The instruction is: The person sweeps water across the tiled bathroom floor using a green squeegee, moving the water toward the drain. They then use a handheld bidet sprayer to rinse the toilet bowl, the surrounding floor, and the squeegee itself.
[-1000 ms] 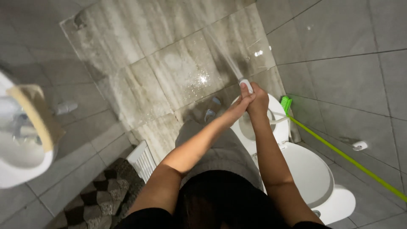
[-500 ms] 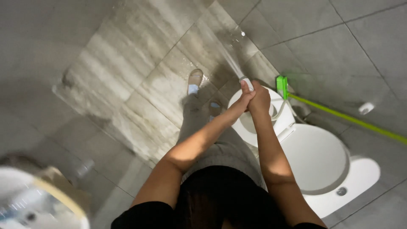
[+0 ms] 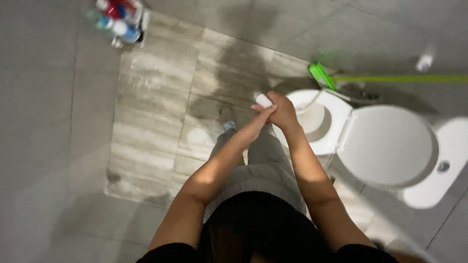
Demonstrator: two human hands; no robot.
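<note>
In the upper left of the frame, a cluster of bottles (image 3: 119, 19) with red, blue and white tops stands in a small rack against the grey wall tiles. Below and to the right of it, the wet tiled floor (image 3: 151, 122) shows pale streaks, and 1 foot in a sandal (image 3: 226, 119) rests on it near the centre. At the centre, the 2 bare forearms meet in front of the person. The left hand (image 3: 257, 113) is folded against the right, its fingers curled; how tightly it grips cannot be told. The right hand (image 3: 282, 113) is closed around a small white cylindrical object (image 3: 263, 101), whose end sticks out at the upper left of the fist. Both hands hover just left of the white toilet (image 3: 341, 122), above the edge of its open bowl, with the lid raised toward the right. In the upper right, a green-handled brush (image 3: 321, 75) lies beside the toilet, its long handle running to the right edge.
</note>
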